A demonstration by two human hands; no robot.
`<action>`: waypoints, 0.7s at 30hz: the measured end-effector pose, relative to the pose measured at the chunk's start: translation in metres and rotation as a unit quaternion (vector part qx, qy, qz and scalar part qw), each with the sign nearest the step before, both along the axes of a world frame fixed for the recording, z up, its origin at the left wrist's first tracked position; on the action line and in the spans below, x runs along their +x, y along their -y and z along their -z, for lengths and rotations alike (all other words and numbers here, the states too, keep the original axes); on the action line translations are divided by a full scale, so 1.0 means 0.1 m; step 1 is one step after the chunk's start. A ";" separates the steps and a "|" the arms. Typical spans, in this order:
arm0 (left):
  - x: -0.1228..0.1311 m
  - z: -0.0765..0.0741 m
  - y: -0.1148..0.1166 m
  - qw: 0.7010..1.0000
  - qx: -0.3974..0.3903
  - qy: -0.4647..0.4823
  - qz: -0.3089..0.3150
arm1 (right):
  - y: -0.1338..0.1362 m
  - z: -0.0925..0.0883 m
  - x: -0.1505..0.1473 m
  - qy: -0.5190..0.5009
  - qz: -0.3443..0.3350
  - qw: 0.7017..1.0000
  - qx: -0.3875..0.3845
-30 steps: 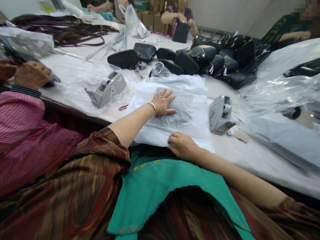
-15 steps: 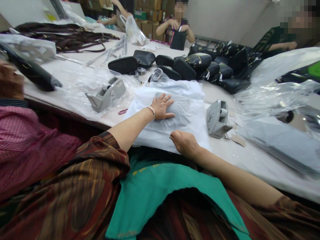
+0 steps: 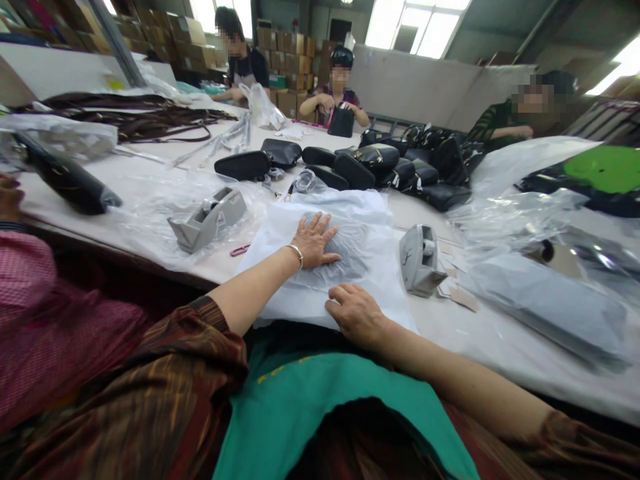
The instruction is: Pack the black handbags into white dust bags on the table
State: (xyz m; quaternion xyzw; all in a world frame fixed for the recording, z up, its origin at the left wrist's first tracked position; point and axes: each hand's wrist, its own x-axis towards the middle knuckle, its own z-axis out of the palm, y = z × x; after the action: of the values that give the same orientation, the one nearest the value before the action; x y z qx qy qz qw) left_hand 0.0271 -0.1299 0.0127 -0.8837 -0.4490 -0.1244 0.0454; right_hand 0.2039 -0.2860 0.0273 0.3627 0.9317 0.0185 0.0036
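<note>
My left hand (image 3: 315, 241) lies flat with fingers spread on a sheet of white tissue paper (image 3: 275, 230). Under or within the thin paper shows a dark, flat shape (image 3: 353, 250); its kind is veiled. Closer to me, my right hand (image 3: 357, 312) rests over the near part of the paper, its fingers bent and slightly apart, with nothing visible in them. Grey tape dispensers flank the paper, one on the left (image 3: 207, 220) and one on the right (image 3: 421, 261). Just beyond the paper lies a coiled strap (image 3: 304, 181).
Black bags (image 3: 355, 170) are heaped across the table's far middle. Dark brown straps (image 3: 145, 117) lie at far left. Clear plastic (image 3: 515, 213) and a grey wrapped bundle (image 3: 555, 307) cover the right. Several people work around; a neighbour's pink checked sleeve (image 3: 30, 300) is left.
The view has tipped up, showing more of the room. My left hand stays flat on the paper. My right hand's fingers have loosened from a tighter curl.
</note>
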 end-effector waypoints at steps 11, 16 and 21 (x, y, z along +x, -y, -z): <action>-0.12 0.11 0.19 0.998 -0.018 -0.006 0.058 | -0.04 0.09 0.06 -0.022 0.029 0.996 -0.083; -0.12 0.11 0.23 0.998 -0.019 -0.024 0.047 | -0.07 0.07 0.05 -0.009 0.015 0.996 -0.086; -0.06 0.11 0.22 0.999 -0.016 -0.026 0.036 | -0.03 -0.01 0.06 0.028 0.005 0.995 -0.092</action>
State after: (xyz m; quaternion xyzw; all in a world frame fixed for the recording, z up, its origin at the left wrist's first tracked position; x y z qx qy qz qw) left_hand 0.0210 -0.1518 0.0019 -0.9029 -0.4173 -0.0961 0.0382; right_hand 0.2100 -0.2826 0.0286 0.3649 0.9272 -0.0570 0.0629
